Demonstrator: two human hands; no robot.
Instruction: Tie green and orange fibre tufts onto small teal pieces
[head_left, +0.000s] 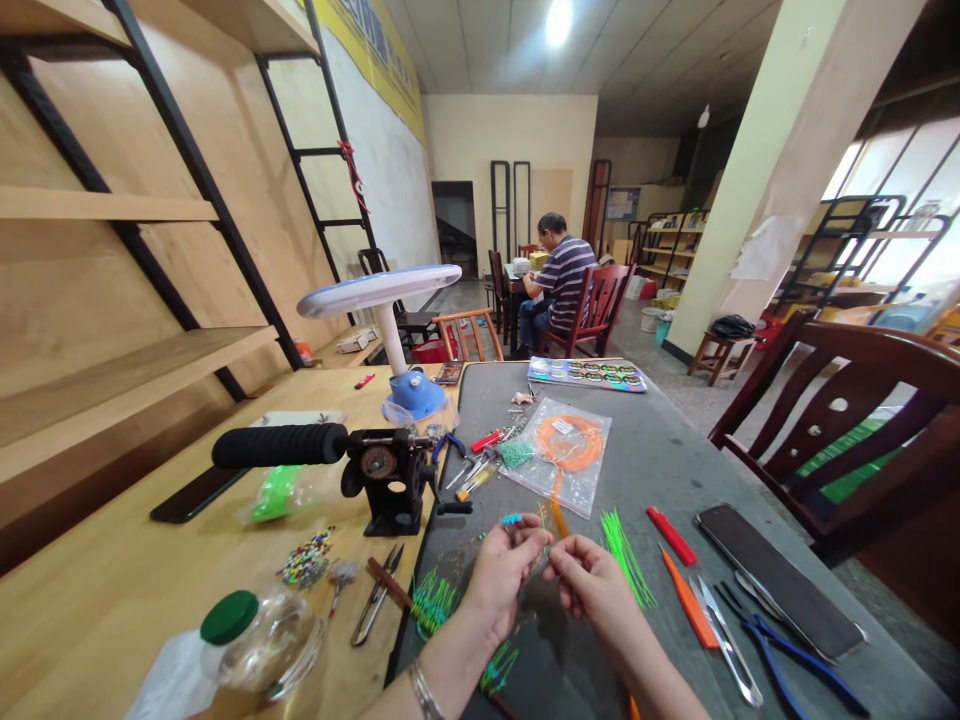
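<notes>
My left hand [504, 575] is closed, with a small bright-blue piece [511, 519] showing at its fingers; its exact kind is too small to tell. Close beside it, my right hand [585, 578] pinches with thumb and forefinger, and whatever lies between those fingertips cannot be made out. An orange strip [559, 518] rises just behind the two hands, running up toward a clear plastic bag [592, 490] with coiled orange line [568, 442]. Green strands [626, 560] lie right of my right hand. Bundles of green ties [433, 603] lie on a stick left of my left hand.
A hand-cranked winder [394, 485] with a black foam grip and a white-and-blue lamp [382, 290] stand left. A jar [270, 640], beads [306, 558] and snips [377, 597] lie nearer. Blue-handled pliers [787, 650] and a phone [780, 580] lie right. Another person [566, 270] sits farther back.
</notes>
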